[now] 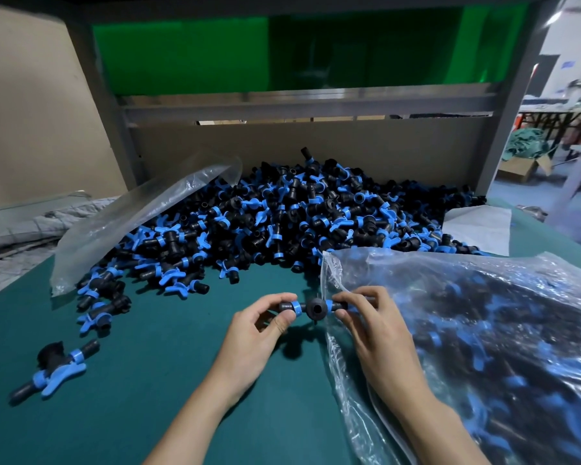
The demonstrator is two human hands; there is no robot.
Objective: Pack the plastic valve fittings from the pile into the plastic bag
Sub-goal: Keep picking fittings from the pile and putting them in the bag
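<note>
I hold one black valve fitting with blue rings (316, 308) level above the green table, just in front of the pile. My left hand (262, 330) pinches its left end and my right hand (369, 323) pinches its right end. A large pile of black and blue fittings (282, 223) covers the back of the table. The clear plastic bag (467, 347), holding many fittings, lies at the right, with its open edge right beside my right hand.
A second, empty clear bag (141, 209) lies over the pile's left side. One loose fitting (57, 367) lies apart on the green table (168, 347) at the left. A cardboard wall (349, 146) backs the pile. White sheet (477, 226) at the right rear.
</note>
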